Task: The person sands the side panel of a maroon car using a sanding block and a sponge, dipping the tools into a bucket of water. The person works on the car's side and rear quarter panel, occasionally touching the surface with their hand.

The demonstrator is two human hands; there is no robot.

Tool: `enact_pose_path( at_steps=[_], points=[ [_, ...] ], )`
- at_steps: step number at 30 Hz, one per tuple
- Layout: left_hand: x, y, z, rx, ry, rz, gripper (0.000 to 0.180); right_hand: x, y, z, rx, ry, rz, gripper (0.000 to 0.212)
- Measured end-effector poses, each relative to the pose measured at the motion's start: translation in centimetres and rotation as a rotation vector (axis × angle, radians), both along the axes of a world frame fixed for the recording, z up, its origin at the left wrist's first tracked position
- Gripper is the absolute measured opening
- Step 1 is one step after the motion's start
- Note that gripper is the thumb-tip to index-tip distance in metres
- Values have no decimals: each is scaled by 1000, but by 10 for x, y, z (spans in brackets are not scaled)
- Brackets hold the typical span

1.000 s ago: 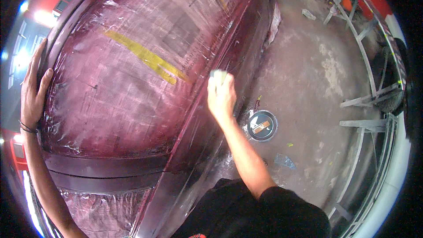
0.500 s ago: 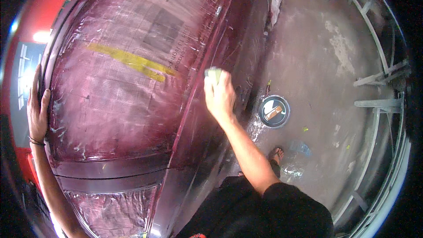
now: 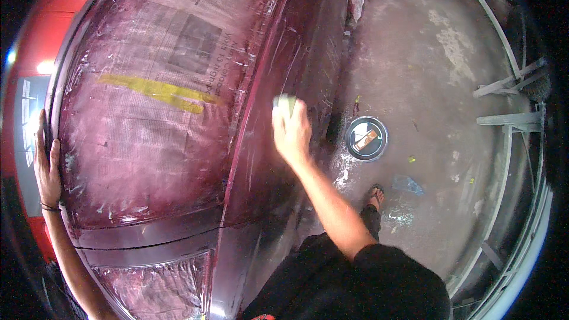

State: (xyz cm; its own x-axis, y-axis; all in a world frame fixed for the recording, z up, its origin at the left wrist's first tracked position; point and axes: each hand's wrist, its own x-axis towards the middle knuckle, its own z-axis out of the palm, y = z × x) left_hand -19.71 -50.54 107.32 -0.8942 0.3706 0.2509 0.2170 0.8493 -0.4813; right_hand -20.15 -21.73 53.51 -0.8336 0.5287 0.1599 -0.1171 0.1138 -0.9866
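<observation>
My right hand is closed round a small pale yellow-green block, slightly blurred, whose exact kind I cannot make out. Hand and block are over the dark maroon side panel of a car body, just right of its long raised edge. Plastic and paper sheeting with yellow tape strips covers the window area. On the far left, my left hand lies along the dark roof edge, fingers stretched out and thumb apart, holding nothing.
A round dark basin with liquid and a brown-and-white piece in it stands on the wet concrete floor. My sandalled foot is near it. Metal frames line the right side. A red surface is beyond the car.
The view has turned slightly, so car and basin sit differently in it. My right hand, with the block, has shifted a little rightward off the raised edge. My left hand stays on the roof edge.
</observation>
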Motion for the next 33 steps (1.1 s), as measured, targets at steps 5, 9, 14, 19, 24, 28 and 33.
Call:
enact_pose_path(
  at_steps=[5,9,14,19,24,28,33],
  points=[
    [-8,3,0,-32,-10,-21,62,-88,49,-23,19,-76,-85,43],
    [-23,-1,-11,-10,-24,-42,62,-167,123,-44,-74,-304,-130,52],
    [-10,3,0,-38,-11,-11,62,-51,37,-47,-111,-83,-43,39],
    [-5,-8,0,-50,10,11,62,-17,15,-43,-109,-8,-66,41],
    [-29,-1,-10,17,-11,-80,62,-181,131,-91,-520,-222,-13,47],
    [-14,-4,-8,51,-33,-18,61,-104,74,-73,-347,-132,25,45],
    [-9,0,3,42,-50,-8,59,-105,59,-82,-273,-3,-33,34]
  ],
)
